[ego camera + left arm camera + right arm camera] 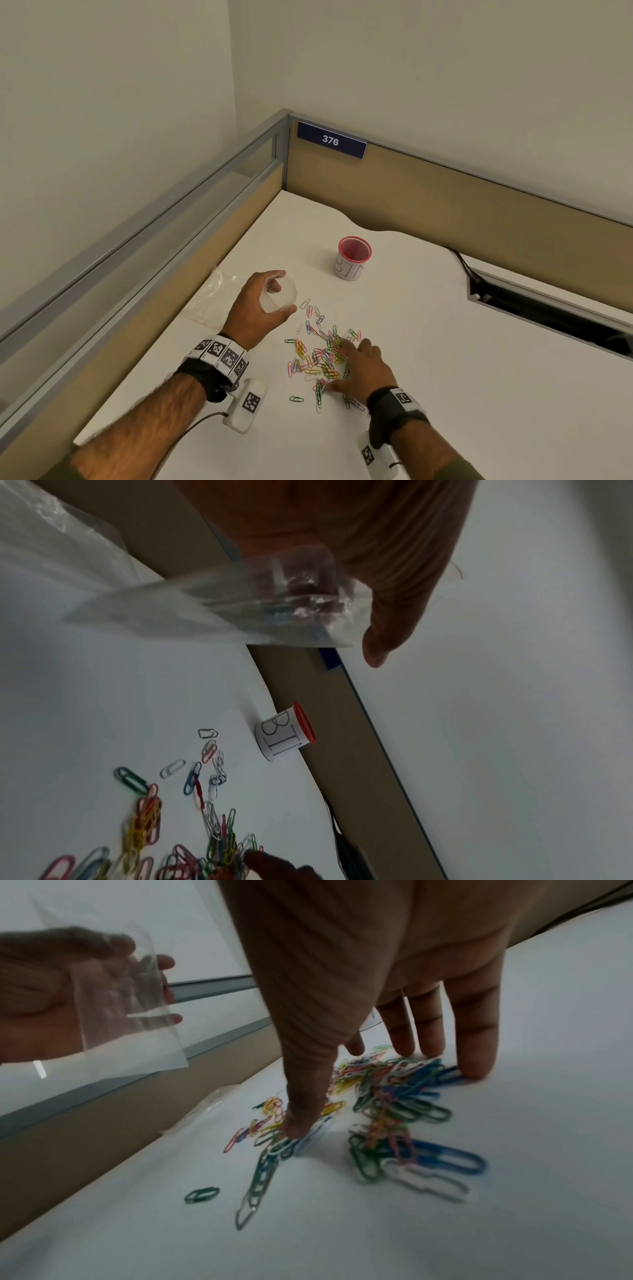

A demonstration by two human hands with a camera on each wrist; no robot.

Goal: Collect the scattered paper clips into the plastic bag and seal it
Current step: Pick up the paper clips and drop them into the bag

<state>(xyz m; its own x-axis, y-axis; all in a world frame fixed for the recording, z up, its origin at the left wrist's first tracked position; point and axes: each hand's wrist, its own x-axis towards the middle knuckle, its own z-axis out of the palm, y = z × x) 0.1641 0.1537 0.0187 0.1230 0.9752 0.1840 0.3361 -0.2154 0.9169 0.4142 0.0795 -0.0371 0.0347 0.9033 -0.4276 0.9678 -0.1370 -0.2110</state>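
Observation:
Many coloured paper clips (318, 359) lie in a loose heap on the white desk (445, 359). My right hand (342, 368) is spread over the heap, its straight fingers (476, 1066) and thumb touching clips and desk. In the right wrist view the clips (394, 1096) lie under and between the fingertips. My left hand (281, 297) holds a small clear plastic bag (286, 291) in the air just left of and behind the clips, fingers curled inside its mouth. The bag (205, 610) looks empty in the left wrist view.
A red-rimmed cup marked BIN (354, 258) stands behind the clips. A second clear bag (209, 298) lies flat by the left partition. A cable slot (548, 308) cuts into the desk at the right. Partition walls close off the back and left.

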